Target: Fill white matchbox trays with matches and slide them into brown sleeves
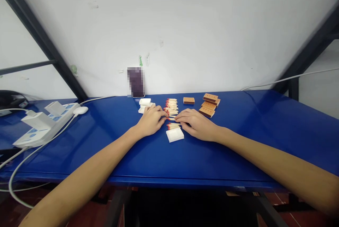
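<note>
A pile of red-tipped matches (171,106) lies on the blue table (238,149), with a smaller bunch of matches (173,126) nearer to me. My left hand (151,120) rests palm down, its fingers curled and its fingertips pinching at matches beside the pile. My right hand (197,124) lies opposite it, fingers bent, fingertips on the small bunch. A white inner matchbox tray (175,135) sits just in front of both hands. White trays (145,105) are stacked behind my left hand. Brown matchbox sleeves (210,105) lie in a heap at the right, one sleeve (189,100) apart.
A white power strip (43,122) with plugged adapters and cables sits at the table's left end. A blurred dark object (136,82) leans on the white wall behind the matches. Black frame bars rise at both sides. A cable (291,77) runs along the right wall.
</note>
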Available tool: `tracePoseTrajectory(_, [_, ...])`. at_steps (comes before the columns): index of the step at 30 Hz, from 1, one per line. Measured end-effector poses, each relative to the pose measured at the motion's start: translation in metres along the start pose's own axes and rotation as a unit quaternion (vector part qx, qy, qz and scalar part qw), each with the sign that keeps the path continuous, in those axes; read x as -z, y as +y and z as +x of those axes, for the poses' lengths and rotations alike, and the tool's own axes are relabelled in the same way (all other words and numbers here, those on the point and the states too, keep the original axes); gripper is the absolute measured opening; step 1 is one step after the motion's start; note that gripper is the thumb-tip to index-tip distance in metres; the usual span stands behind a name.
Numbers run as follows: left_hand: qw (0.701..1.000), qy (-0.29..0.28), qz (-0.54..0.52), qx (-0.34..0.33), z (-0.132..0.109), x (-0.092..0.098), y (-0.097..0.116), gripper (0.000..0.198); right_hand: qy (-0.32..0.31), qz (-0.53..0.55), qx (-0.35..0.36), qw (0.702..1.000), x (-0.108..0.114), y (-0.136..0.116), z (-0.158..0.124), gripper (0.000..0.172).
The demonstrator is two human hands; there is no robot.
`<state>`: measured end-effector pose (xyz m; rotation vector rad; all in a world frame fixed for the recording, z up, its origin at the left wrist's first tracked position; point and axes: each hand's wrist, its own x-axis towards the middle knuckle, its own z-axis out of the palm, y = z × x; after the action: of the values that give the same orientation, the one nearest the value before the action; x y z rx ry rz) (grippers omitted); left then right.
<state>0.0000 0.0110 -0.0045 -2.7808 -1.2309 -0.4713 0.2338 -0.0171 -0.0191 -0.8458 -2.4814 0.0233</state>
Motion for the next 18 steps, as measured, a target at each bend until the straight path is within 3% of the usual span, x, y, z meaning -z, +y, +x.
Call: tracePoseTrajectory(18, [0.999,-0.022,-0.027,-0.039,-0.0037,0.0049,0.0048,0.028,-0.004,0.025,0.0,1.0,0.0018,-0.0012,-0.001,0.033])
